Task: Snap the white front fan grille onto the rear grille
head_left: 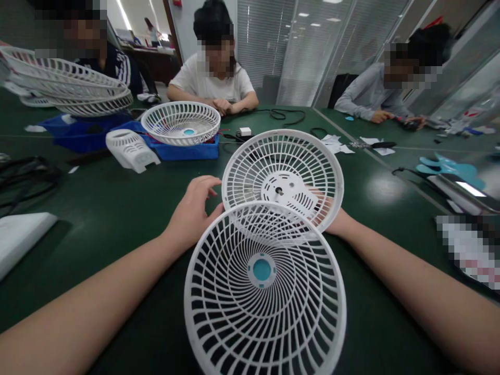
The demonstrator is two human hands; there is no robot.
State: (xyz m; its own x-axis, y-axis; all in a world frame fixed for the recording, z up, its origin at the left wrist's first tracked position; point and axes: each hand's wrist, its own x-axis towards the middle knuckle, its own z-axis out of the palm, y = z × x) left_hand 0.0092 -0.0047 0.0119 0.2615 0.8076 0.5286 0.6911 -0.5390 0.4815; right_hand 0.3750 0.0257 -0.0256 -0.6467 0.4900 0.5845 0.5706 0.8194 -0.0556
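A white rear fan grille stands tilted in front of me, with a white motor housing and bare metal shaft at its centre. My right hand is behind it, gripping it near the housing; its fingers show partly through the slats. Fingers curved and thumb apart, my left hand is at the left rim; whether it touches cannot be made out. Nearer to me is a white front fan grille with a blue centre disc, overlapping the rear grille's lower edge in view.
Another fan grille sits on a blue tray, beside a white plastic housing. Stacked grilles rest over a blue bin at left. Black cables, a phone and scissors-like black handle lie around. Several people sit opposite.
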